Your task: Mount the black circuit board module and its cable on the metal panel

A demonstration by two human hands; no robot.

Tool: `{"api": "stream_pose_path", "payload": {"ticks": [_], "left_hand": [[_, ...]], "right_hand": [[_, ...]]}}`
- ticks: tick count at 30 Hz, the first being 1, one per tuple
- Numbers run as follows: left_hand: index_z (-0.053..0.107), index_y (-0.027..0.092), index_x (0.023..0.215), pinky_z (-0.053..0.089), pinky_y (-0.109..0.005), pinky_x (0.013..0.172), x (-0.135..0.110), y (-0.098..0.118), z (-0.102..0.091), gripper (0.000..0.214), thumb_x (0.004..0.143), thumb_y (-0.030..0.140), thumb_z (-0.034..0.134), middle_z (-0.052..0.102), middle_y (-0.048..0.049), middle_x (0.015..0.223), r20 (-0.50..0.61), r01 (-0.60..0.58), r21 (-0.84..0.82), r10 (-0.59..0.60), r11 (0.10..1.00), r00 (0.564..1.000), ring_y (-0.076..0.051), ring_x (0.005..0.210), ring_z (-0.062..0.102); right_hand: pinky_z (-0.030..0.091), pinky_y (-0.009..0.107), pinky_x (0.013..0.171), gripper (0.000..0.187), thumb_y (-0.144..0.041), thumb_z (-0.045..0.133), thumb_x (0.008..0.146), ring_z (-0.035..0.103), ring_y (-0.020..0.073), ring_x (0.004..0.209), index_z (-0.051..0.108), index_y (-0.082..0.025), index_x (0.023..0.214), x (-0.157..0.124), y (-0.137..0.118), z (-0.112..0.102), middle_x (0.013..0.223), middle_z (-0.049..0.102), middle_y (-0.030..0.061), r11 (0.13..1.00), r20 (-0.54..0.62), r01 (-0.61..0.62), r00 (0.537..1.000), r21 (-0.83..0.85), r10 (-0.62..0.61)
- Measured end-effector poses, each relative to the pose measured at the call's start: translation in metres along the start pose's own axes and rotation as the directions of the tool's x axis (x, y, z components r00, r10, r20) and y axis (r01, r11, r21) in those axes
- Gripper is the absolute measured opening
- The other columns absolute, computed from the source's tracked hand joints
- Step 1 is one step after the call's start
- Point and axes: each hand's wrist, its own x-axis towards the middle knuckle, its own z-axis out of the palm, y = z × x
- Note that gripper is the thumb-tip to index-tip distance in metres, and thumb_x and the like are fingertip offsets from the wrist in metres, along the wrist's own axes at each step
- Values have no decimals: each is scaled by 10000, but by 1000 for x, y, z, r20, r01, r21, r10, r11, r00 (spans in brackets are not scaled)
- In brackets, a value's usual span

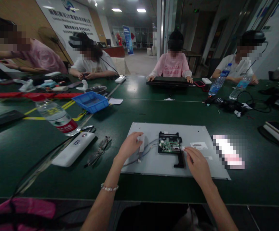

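Note:
A flat grey panel (151, 165) lies before me, bearing a green circuit board (168, 145) in a black bracket (179, 161). My left hand (130, 146) is over the panel's left part, its thumb and fingers curled at a narrow pale strip (141, 144). Thin grey wires (149, 149) run from near that strip to the board's left side. My right hand (198, 162) is at the board's right edge, fingertips together beside a small white piece (182, 148). Whatever is between those fingertips is too small to make out.
Left of the panel are eyeglasses (98, 152), a white power bank (74, 149), a tilted water bottle (57, 115) and a blue tray (91, 102). A blurred-out phone-shaped item (228, 152) lies right. Several people sit across the table; one holds a black panel (169, 81).

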Motion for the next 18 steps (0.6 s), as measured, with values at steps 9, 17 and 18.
{"api": "stream_pose_path", "payload": {"ticks": [9, 17, 18], "left_hand": [[677, 193, 871, 455, -278, 727, -8, 11, -17, 191, 823, 264, 506, 696, -26, 838, -181, 77, -74, -89, 994, 979, -167, 762, 614], [681, 189, 841, 462, -278, 744, -27, 32, -8, 188, 801, 255, 509, 698, -19, 822, -131, 65, -174, -89, 983, 987, -163, 761, 618], [679, 186, 832, 466, -282, 740, -28, 31, -2, 188, 798, 252, 506, 695, -21, 817, -129, 83, -170, -105, 982, 986, -167, 757, 619]], "right_hand": [[464, 445, 941, 321, -170, 371, 878, 572, 223, 1060, 612, -173, 1090, 2, -7, -3, 1105, 634, 109, 999, -34, 41, 999, 3, -41], [422, 432, 1004, 396, -111, 358, 879, 513, 206, 1149, 535, -181, 1226, 24, -66, 0, 1199, 589, 97, 978, 85, 155, 982, 142, -168], [418, 433, 1010, 405, -109, 366, 876, 503, 208, 1163, 521, -179, 1244, 26, -75, 3, 1218, 579, 98, 970, 118, 185, 972, 157, -204]]}}
